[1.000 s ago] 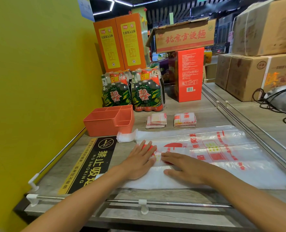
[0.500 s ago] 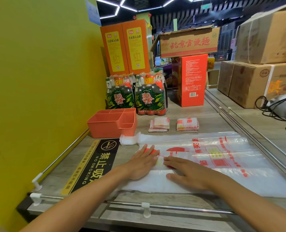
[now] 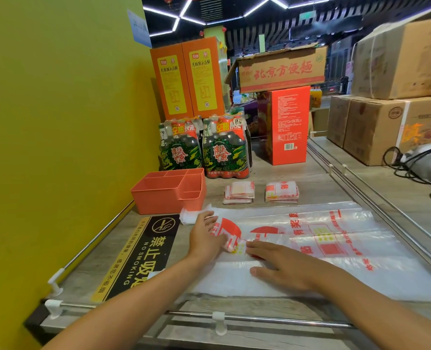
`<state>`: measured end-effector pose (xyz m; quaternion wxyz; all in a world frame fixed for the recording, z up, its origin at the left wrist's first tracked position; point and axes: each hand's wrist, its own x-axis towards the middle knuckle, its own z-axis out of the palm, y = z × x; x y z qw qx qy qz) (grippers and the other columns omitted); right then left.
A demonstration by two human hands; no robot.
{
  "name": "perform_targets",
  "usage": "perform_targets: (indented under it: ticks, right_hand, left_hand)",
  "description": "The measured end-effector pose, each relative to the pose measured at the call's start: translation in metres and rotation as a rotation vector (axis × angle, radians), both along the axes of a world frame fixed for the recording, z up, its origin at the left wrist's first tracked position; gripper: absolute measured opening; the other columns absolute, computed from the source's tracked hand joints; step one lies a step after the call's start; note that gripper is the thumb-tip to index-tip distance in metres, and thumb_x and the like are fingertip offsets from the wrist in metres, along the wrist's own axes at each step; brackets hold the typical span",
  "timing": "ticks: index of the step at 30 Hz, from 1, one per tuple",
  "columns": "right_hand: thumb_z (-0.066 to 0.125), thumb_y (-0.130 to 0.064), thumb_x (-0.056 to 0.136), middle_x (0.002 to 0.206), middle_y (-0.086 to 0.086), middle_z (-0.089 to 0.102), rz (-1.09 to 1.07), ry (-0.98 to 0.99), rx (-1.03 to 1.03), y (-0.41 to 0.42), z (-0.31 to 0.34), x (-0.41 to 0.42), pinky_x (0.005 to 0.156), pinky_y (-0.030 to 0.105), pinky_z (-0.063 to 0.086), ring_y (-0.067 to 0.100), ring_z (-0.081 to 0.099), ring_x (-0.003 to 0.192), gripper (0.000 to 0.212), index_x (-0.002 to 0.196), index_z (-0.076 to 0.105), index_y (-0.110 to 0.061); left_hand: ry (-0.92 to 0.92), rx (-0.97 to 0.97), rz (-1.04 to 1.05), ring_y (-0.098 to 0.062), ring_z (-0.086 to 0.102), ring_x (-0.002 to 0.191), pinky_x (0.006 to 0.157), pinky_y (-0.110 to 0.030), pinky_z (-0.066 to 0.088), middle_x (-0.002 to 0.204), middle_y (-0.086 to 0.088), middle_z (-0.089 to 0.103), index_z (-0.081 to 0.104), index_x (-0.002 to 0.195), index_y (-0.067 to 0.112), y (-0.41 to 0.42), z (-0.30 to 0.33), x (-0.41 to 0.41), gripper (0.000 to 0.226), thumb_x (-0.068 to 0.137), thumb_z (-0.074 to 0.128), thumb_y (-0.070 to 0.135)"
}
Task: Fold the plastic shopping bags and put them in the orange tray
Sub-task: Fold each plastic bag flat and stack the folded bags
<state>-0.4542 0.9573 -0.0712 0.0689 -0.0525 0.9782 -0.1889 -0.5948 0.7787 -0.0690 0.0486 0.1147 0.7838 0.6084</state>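
So there's a long clear bag with red print spread flat across the shelf. Left hand is at the bag's left end and has a bit of it lifted and curling over, fingers bent round that flap, though I can't tell how tight the hold is. Right hand lies flat on the bag just beside it, fingers straight and pressing the plastic down, holding nothing.

The tray sits just past the bag's left end, against the yellow wall, near the left hand. It has a few compartments and I can't see anything in them from here. Two folded bags lie side by side behind the spread one, right of the tray.

Further back: two bottle packs, tall orange boxes, a red box with a carton on top. A no-smoking sign is stuck to the shelf left of the bag, under the left forearm. A rail runs along the near edge, and cardboard boxes and cables are on the shelf to the right.
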Motion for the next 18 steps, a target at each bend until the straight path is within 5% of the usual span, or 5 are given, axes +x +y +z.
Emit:
perform_targets:
  ticks: [4,8,11,18]
  right_hand:
    - [0.034,-0.065,0.100,0.165,-0.024,0.013,0.003,0.009,-0.009,0.002,-0.003,-0.001,0.124,0.036,0.020,0.006,0.019,0.151,0.063,0.157,0.021,-0.042]
    - [0.034,-0.065,0.100,0.165,-0.023,0.014,0.009,0.016,-0.013,0.003,-0.004,-0.002,0.124,0.036,0.021,0.007,0.019,0.151,0.063,0.157,0.021,-0.042]
    - [0.036,-0.064,0.100,0.165,-0.022,0.012,0.010,0.048,-0.013,0.003,-0.004,-0.002,0.123,0.031,0.020,0.006,0.019,0.151,0.065,0.158,0.017,-0.041]
    - [0.036,-0.064,0.101,0.166,-0.024,0.000,0.048,0.070,-0.017,-0.001,-0.004,-0.005,0.117,0.023,0.007,0.004,0.008,0.152,0.070,0.159,0.001,-0.044]
  left_hand:
    - [-0.129,0.224,0.130,-0.016,0.066,0.103,0.078,-0.027,0.059,0.131,-0.008,0.063,0.057,0.124,0.016,0.004,0.002,0.003,0.046,0.088,0.065,-0.012]
    - [-0.245,0.269,0.236,-0.013,0.071,0.078,0.077,-0.037,0.063,0.118,-0.001,0.066,0.057,0.128,0.020,0.010,-0.002,0.000,0.047,0.091,0.065,-0.006]
    - [-0.320,0.302,0.281,-0.021,0.073,0.077,0.080,-0.042,0.062,0.095,-0.002,0.068,0.060,0.124,0.020,0.013,-0.002,0.000,0.043,0.089,0.067,-0.005]
    - [-0.437,0.483,0.203,-0.020,0.068,0.072,0.055,-0.026,0.056,0.090,-0.014,0.068,0.061,0.119,0.011,0.023,0.001,0.017,0.035,0.090,0.065,-0.008]
